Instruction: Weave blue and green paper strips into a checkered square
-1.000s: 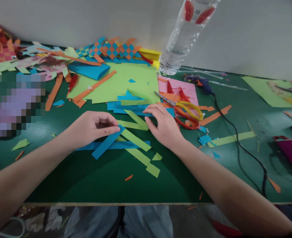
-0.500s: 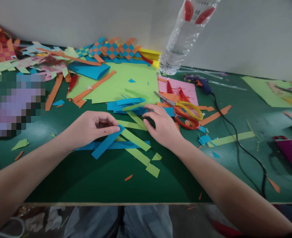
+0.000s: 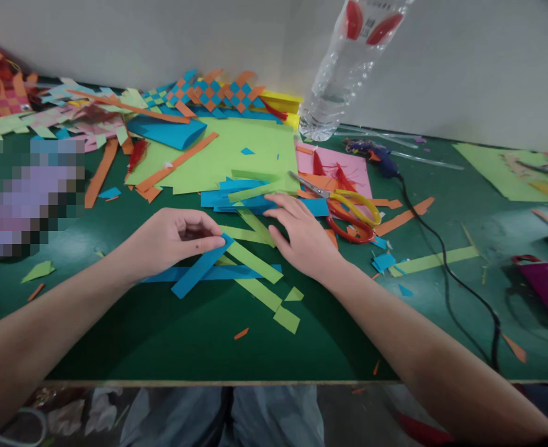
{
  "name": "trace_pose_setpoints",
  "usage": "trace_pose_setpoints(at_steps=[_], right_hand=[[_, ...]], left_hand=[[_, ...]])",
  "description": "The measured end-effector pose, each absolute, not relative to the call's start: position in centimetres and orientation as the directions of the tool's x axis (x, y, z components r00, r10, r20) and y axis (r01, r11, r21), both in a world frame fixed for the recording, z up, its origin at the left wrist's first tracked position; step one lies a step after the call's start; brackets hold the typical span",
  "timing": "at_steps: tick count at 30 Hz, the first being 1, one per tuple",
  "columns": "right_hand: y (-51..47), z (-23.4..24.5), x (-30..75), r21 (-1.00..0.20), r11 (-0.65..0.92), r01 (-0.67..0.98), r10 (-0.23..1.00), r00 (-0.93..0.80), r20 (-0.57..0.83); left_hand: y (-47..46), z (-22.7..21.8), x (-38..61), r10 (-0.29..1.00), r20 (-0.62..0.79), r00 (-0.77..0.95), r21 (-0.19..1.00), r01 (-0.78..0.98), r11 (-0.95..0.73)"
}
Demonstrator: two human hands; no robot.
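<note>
My left hand pinches the upper end of a folded blue paper strip between thumb and fingers. A light green strip sticks out to the right from beneath that pinch. Under them a longer blue strip lies across the table, crossed by another green strip. My right hand is open, palm down, fingers apart. Its fingertips rest at the near edge of a pile of blue strips, on which some green strips lie. Scissors with yellow and red handles lie just right of that hand.
Behind the pile lie green paper sheets and woven paper fish. A water bottle stands at the back. A blue glue gun trails its black cord down the right side. Paper scraps dot the green table.
My right hand's fingers have shifted slightly left and straightened over the pile, whose upper strips moved a little. My left hand and its blue strip have stayed still.
</note>
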State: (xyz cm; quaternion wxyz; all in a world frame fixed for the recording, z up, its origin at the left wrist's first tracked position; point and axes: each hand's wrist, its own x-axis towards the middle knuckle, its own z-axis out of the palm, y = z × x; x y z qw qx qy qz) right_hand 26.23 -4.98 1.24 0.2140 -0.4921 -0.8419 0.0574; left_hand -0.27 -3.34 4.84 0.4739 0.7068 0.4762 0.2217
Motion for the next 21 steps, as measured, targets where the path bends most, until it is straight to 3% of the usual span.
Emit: trace_pose_setpoints(at_steps=[12,16,21], right_hand=[[-5.0,1.0,26.1,-0.311,0.510,0.802,0.857,-0.447,0.255],[-5.2,1.3,26.0,-0.364,0.544,0.756,0.830,-0.422,0.364],[-5.9,2.1,25.5,-0.496,0.546,0.675,0.802,-0.251,0.542]], left_hand=[[-3.3,4.7,-0.2,0.886,-0.128,0.447,0.884,0.456,-0.102],[-3.3,4.8,-0.2,0.882,-0.133,0.452,0.880,0.464,-0.105],[-3.3,5.0,-0.1,0.876,-0.144,0.460,0.877,0.470,-0.102]])
